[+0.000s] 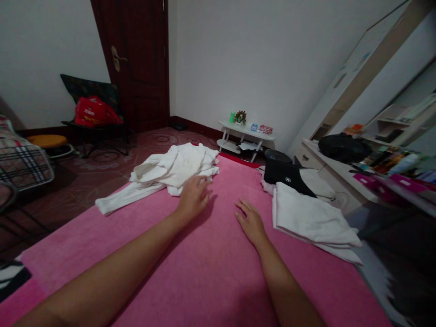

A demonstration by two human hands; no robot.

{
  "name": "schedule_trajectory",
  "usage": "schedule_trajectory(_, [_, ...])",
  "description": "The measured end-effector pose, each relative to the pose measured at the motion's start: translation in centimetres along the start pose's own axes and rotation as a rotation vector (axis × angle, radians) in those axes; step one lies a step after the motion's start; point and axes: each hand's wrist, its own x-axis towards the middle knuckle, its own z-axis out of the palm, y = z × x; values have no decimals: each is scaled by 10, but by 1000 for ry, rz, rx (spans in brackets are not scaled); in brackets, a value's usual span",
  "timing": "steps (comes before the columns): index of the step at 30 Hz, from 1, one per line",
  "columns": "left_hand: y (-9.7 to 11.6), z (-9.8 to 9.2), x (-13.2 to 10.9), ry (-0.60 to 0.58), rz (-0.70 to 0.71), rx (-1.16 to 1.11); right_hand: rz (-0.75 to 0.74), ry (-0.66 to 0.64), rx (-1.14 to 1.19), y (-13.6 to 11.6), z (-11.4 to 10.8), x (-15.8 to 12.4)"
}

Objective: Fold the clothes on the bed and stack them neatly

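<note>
From my remote seat, the biggest thing I see is the pink cover [211,272], spread flat and filling the lower part of the head view. Beyond it stands a dark door [143,63] in the far wall. A rumpled white garment [170,170] lies on the far left part of the cover, one long piece trailing toward the left edge. On the right side lies a folded white cloth [309,218], neat and flat, with a black bag [286,175] just behind it. A red bag [95,112] sits on a chair by the door.

My left hand [193,196] is stretched forward, fingers loose and spread, their tips touching the near edge of the rumpled garment without gripping it. My right hand [251,222] rests palm down on the bare cover, released, between the garment and the folded cloth, near the cloth but not touching it.
</note>
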Motion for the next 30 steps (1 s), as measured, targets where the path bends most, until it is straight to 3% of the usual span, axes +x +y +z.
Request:
schedule_trajectory(3, [-56,-31,19,202,-238,360,-18,32,28,3,3,1])
schedule_trajectory(7, [-108,-57,16,235,-490,525,-30,68,50,5,6,2])
schedule_trajectory(11, [-128,-68,11,242,-607,528,-37,85,58,6,7,2])
schedule_trajectory(16, [-133,-78,15,217,-670,417,-29,64,41,4,5,2])
schedule_trajectory(20, [-111,-82,26,318,-552,431,-26,65,54,3,5,2])
schedule_trajectory(23, [-69,-76,34,275,-327,386,-13,91,136,2,4,3])
schedule_trajectory(26, [-11,-60,29,67,-10,256,40,168,332,0,-1,2])
schedule_trajectory(30, [61,-32,-2,-310,344,98,163,276,605,-6,-8,-1])
